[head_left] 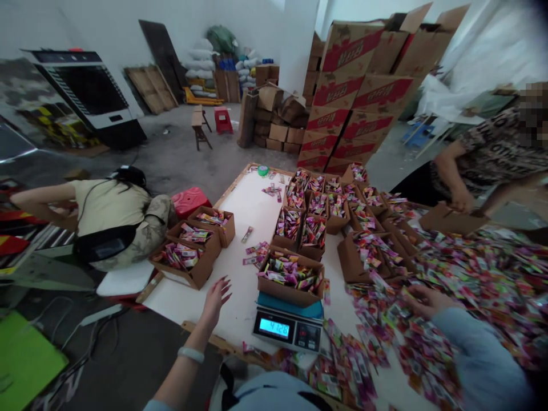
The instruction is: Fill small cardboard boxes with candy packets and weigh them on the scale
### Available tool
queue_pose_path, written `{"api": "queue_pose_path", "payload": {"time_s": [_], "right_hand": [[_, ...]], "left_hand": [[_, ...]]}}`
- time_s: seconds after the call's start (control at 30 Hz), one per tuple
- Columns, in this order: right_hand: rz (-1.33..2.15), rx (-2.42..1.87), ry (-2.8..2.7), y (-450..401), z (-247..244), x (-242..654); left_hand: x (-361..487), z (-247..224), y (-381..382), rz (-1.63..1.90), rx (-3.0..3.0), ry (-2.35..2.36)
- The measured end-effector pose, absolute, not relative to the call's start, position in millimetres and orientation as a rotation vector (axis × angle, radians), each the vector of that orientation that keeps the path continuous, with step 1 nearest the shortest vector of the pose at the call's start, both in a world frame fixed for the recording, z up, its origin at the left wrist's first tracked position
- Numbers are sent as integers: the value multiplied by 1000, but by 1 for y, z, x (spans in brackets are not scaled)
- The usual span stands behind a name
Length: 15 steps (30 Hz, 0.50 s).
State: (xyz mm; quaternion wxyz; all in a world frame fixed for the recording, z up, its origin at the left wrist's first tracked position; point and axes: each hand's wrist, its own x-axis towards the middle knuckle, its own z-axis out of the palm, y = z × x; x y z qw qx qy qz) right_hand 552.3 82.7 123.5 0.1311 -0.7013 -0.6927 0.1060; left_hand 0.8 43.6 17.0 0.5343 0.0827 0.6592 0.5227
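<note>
My left hand [215, 299] is held over the white tabletop [180, 302], its fingers apart and nothing in them. My right hand [423, 301] is at a loose heap of small colourful packets [475, 279], with its fingers curled in on a packet at the fingertips; the details there are blurred. Between my hands a digital scale [286, 331] shows a lit reading, which looks like 4128. On its blue platform stands an open cardboard box [291, 285] filled with the same packets.
Several packed boxes [314, 234] stand behind the scale, and three more [188, 262] at the left edge. A co-worker [479, 154] handles a cardboard box at right. Another person [115, 222] bends at left. Tall cartons [351, 97] stand behind the table.
</note>
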Motion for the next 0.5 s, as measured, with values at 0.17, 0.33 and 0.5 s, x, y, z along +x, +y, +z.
{"api": "queue_pose_path", "payload": {"time_s": [0.17,0.33,0.5], "right_hand": [[556,-1969,-2210,127,148,463],[612,-1740,-2775,145,156,338],[528,-1786,-2959,146,137,298]], "left_hand": [[4,13,42,1236,160,1607],[9,17,44,1251,187,1541],[3,17,42,1261,157,1566]]}}
